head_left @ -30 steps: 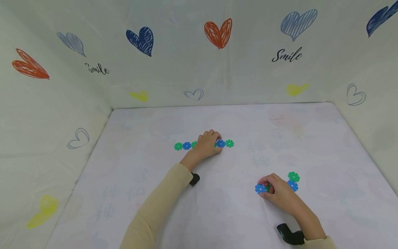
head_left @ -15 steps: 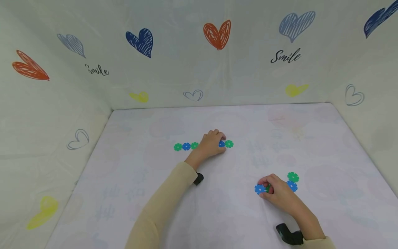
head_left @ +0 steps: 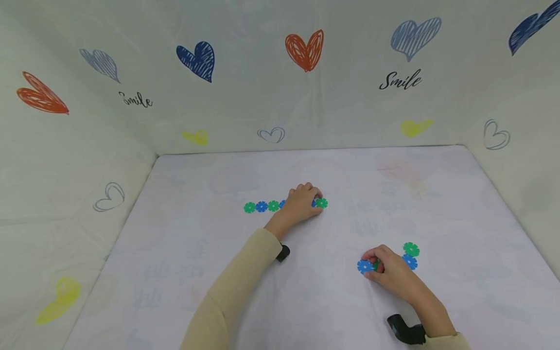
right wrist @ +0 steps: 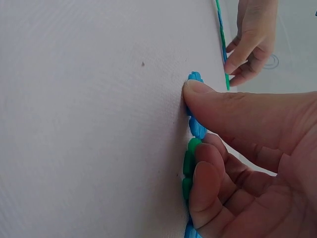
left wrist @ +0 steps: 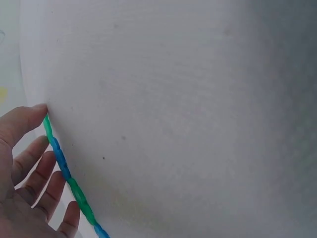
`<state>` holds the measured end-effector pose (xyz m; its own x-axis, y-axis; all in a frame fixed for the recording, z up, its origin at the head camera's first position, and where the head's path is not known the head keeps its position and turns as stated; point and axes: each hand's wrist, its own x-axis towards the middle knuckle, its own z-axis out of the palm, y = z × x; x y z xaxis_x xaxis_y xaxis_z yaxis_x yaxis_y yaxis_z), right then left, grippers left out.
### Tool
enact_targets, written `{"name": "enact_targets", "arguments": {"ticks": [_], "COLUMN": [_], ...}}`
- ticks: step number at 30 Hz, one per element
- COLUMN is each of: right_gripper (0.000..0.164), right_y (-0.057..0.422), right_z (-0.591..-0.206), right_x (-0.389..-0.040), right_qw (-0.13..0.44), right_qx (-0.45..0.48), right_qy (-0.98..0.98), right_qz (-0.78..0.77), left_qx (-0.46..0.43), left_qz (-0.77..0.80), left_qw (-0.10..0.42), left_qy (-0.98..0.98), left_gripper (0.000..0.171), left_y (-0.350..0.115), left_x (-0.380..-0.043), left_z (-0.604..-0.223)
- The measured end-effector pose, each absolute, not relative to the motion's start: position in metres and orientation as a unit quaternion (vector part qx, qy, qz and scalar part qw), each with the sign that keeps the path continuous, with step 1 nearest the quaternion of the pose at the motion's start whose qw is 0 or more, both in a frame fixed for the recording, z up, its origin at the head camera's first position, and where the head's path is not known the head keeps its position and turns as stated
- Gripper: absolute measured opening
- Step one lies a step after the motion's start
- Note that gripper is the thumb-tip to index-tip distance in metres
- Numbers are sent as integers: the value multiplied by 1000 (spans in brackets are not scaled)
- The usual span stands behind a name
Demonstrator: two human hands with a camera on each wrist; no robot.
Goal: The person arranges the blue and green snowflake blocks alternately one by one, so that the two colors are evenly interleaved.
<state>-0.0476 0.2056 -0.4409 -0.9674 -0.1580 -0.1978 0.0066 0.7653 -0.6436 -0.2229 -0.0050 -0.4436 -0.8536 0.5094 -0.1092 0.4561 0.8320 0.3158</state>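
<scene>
A straight row of joined green and blue snowflake discs (head_left: 261, 206) lies toward the back of the white table. My left hand (head_left: 299, 204) is over its right part, covering the discs in between. Thumb and fingers touch the edges around the green end disc (head_left: 321, 203). In the left wrist view the fingers (left wrist: 29, 158) lie loosely along the row. Nearer the front, my right hand (head_left: 389, 270) pinches a second chain of blue and green discs (head_left: 364, 266) between thumb and curled fingers. Its far end, a green disc (head_left: 411, 249) above a blue one, shows beyond the knuckles.
The white tabletop (head_left: 175, 282) meets pale cloth walls (head_left: 245, 97) printed with hearts and "Smile". A black wrist device (head_left: 407, 330) sits on the right forearm, and another (head_left: 284, 253) shows at the left sleeve.
My left hand has slid to the right along the row, uncovering more discs on the left. The row stays in place. My right hand keeps its hold, practically still.
</scene>
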Motion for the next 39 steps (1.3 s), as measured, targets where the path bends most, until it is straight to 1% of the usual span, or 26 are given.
{"name": "enact_targets", "arguments": {"ticks": [22,39], "right_gripper": [30,31], "right_y": [206,205], "right_z": [-441,-441], "right_x": [-48,-49], "right_qw": [131,131], "right_qx": [-40,-37], "right_qy": [929,931], "right_qz": [-344,-338], "left_qx": [254,255], "left_qz": [148,153], "left_qw": [80,85], "left_qy": [952,951], "left_gripper": [31,30], "left_y": [-6,-6], "left_x": [-221,-222], "left_z": [-447,-446]}}
